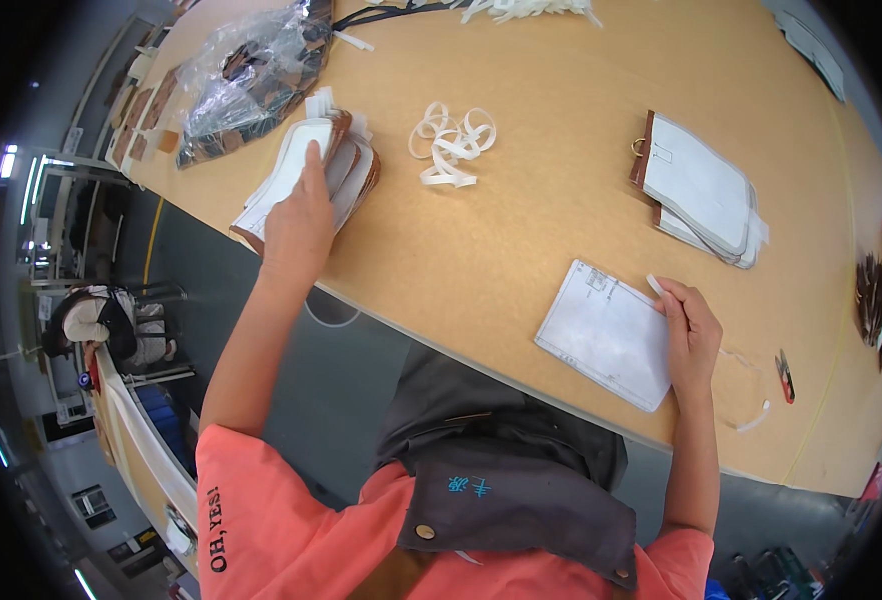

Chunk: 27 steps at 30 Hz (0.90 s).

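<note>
At the table's left edge, my left hand grips a white-faced panel with a brown edge. One finger lies straight along the panel's top; the other fingers are mostly hidden. Under and beside it is a stack of similar brown-edged panels. My right hand pinches a short piece of white tape, its fingers closed. Below that hand lies a white rectangular panel with dark markings, flat near the table's front edge.
Loose white tape lies curled mid-table. Another panel pile, with a metal ring, is at right. Red-handled snips lie beside a tape scrap. Clear plastic wrapping covers dark pieces at far left. A person bends over another table.
</note>
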Each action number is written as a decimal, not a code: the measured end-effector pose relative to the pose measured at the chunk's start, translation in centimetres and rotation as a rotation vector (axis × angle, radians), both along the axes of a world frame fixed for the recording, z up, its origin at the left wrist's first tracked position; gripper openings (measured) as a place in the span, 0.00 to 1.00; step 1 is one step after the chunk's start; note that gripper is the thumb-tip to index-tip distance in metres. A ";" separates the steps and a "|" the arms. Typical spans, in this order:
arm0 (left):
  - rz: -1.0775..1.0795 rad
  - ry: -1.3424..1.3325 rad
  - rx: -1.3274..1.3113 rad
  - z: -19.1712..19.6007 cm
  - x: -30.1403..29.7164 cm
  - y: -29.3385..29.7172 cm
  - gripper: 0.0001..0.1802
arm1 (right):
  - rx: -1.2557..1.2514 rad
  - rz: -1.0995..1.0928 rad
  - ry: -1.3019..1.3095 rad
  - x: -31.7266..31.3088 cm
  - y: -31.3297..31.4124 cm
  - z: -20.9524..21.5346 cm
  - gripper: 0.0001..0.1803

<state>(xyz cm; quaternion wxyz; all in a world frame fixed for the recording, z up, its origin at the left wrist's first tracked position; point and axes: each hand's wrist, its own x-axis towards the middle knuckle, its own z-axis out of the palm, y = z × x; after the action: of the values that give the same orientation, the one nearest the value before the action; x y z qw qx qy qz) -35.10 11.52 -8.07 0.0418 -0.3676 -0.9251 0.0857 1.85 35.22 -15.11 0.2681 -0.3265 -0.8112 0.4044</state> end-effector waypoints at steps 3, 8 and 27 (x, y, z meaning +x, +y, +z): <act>-0.132 0.090 0.172 0.2 -0.5 -1.9 0.37 | -0.007 -0.005 0.003 0.0 0.0 0.1 0.09; -0.238 0.074 0.126 -2.8 1.4 -3.1 0.35 | -0.066 -0.018 0.018 0.2 0.2 -0.1 0.09; -0.702 -0.717 0.639 -7.1 16.5 7.3 0.27 | -0.031 0.392 -0.089 -5.0 2.8 1.2 0.07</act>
<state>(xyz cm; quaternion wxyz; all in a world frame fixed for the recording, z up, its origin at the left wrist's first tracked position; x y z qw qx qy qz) -18.57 18.82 -15.17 -0.1390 -0.6267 -0.6846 -0.3455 -3.18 37.99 -13.90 0.1431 -0.1843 -0.8638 0.4465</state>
